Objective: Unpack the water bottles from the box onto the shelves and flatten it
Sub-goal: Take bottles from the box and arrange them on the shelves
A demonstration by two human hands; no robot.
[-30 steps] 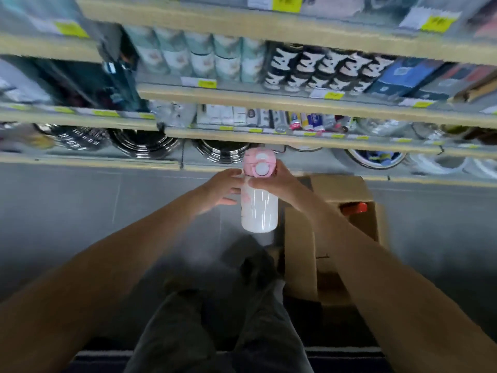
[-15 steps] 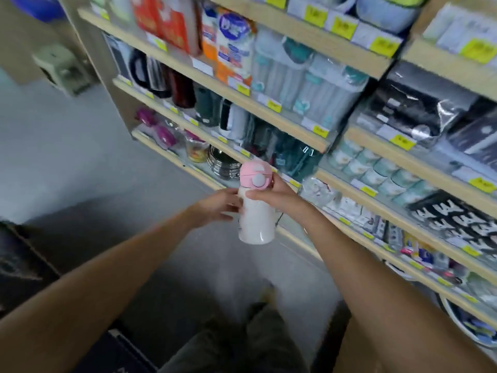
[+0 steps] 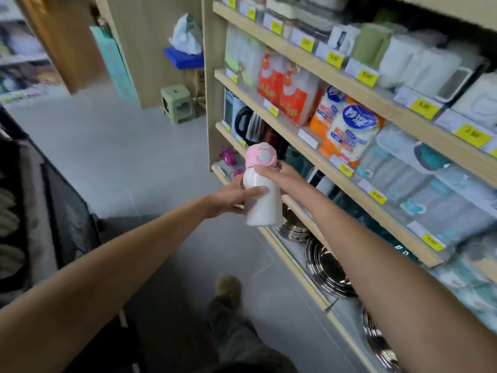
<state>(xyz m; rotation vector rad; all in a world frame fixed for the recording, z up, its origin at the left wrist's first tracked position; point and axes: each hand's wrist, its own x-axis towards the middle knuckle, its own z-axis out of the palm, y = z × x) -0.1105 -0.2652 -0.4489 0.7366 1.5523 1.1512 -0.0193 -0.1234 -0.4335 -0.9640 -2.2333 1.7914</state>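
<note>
Standing nearly upright in the head view, the bottle (image 3: 262,196) has its pink lid (image 3: 260,157) on top. Its long axis is close to vertical and leans slightly left at the top. It is held in the air just in front of the shelves (image 3: 295,135), near their left end. The left hand (image 3: 231,196) wraps the white body from the left, thumb across the front. The right hand (image 3: 279,175) grips the neck just under the lid. The left fingers behind the bottle are hidden, as is its far side. Shelf goods are blurred, price tags unreadable, and the steel pans (image 3: 330,267) on the bottom shelf are cut off by the right arm. Open grey floor (image 3: 121,157) lies left of the bottle, reaching to a green stool (image 3: 178,103).
</note>
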